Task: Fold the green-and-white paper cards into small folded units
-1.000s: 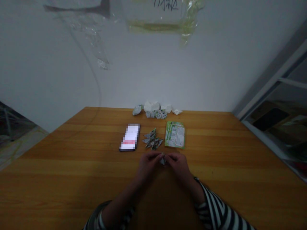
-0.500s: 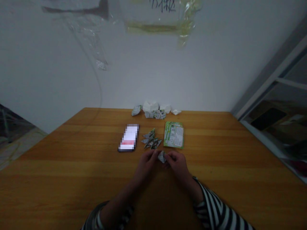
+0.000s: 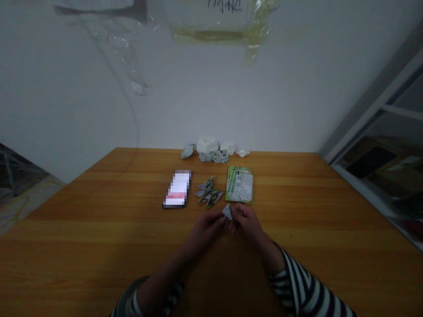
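Observation:
My left hand [image 3: 206,229] and my right hand [image 3: 247,221] meet just in front of the green packet. Between their fingertips they pinch a small folded piece of printed paper [image 3: 228,211], its lower part hidden by my fingers. Just beyond them lies a small heap of pointed folded paper pieces [image 3: 208,193]. The green-and-white printed packet [image 3: 239,185] lies flat, close beyond my right hand. Left of the heap lies a smartphone [image 3: 177,189] with a lit, pixelated screen.
The hands work over a wooden table [image 3: 99,246]. Crumpled white and printed paper scraps [image 3: 211,149] lie along its far edge against a white wall. Clear plastic sheeting with tape [image 3: 224,33] hangs on the wall. A glass-paned metal frame [image 3: 370,127] stands at right.
The folded paper piece has risen from among my fingers and moved slightly right and farther up the table. It shows more now, and my hands have shifted with it.

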Tool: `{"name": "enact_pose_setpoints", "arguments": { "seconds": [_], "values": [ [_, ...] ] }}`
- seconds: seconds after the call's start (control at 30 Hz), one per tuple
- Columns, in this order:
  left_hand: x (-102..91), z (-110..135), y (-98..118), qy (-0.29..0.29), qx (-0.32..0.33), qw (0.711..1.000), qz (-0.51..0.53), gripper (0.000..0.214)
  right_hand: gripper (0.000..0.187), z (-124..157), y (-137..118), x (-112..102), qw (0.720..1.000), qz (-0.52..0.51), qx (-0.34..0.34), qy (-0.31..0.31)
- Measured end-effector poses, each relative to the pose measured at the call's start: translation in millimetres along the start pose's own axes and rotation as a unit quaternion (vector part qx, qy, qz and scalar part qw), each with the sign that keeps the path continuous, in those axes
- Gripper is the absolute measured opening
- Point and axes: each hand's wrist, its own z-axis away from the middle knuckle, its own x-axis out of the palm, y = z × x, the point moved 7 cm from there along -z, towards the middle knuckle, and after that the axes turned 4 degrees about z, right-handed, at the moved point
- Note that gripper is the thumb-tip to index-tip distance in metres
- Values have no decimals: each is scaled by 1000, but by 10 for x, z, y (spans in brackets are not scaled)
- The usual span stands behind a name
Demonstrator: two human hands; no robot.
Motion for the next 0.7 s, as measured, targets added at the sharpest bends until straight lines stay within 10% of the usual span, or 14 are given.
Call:
{"name": "enact_pose_setpoints", "arguments": {
  "seconds": [0.7],
  "values": [
    [-108,39,-125,85,-68,994,-24,42,32,111,-15,52,995,94,-34,32]
  ]
}}
